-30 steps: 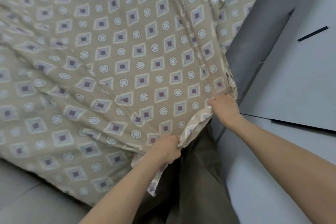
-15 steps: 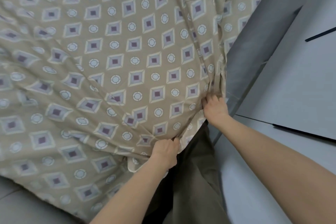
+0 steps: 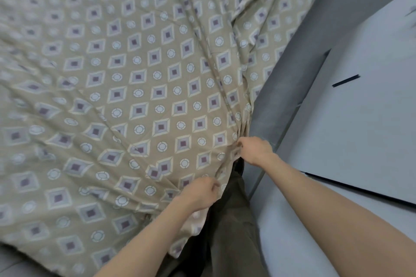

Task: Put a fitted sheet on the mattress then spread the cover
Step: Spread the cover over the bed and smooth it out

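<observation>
Because both grip the same hem, the left hand [image 3: 200,193] curled round a gather of the patterned sheet [image 3: 139,87] and the right hand [image 3: 255,150] pinching the edge just beyond it, the cloth draws into folds fanning away from them. That hold looks meant to pull this corner taut and down over the bed's side. The sheet spreads wide across the bed, its edge beside a grey panel [image 3: 299,56]; dark fabric [image 3: 227,227] hangs below the hands.
</observation>
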Tool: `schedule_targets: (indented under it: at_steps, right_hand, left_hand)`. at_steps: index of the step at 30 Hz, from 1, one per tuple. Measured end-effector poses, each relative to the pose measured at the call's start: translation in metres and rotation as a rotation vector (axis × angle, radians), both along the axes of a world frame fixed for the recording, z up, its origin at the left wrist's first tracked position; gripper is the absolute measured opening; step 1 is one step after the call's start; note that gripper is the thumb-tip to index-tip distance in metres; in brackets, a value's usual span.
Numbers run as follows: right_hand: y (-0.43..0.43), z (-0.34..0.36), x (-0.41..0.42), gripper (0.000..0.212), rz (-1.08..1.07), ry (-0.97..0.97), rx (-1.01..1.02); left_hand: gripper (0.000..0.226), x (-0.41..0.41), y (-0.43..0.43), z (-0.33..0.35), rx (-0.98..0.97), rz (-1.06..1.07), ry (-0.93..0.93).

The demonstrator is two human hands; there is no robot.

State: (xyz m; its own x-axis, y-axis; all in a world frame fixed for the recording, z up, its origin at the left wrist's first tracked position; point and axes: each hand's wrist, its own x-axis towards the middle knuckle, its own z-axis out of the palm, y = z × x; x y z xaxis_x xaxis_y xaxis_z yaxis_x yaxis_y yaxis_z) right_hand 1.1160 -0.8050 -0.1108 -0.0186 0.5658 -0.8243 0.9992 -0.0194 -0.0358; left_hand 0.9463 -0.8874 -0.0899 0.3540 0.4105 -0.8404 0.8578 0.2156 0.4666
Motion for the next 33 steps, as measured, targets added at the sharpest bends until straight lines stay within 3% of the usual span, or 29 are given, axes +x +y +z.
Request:
schedule_targets:
  at_steps: [7, 15, 23, 33]
  right_hand:
    - [0.059, 0.066, 0.026, 0.037, -0.322, 0.102, 0.235]
    - [0.167, 0.092, 0.060, 0.038, -0.488, 0.217, 0.270]
    - [0.331, 0.070, 0.098, 0.038, -0.249, 0.198, 0.219]
    - [0.483, 0.017, 0.153, 0.054, 0.278, 0.189, 0.003]
  left_hand:
    - [0.033, -0.008, 0.098, 0.054, 0.142, 0.285, -0.060]
    - [0.030, 0.002, 0.203, 0.088, 0.157, 0.561, -0.082]
    - [0.034, 0.073, 0.325, 0.067, 0.133, 0.811, -0.078]
    - [0.050, 0.155, 0.437, 0.009, 0.103, 0.783, 0.144]
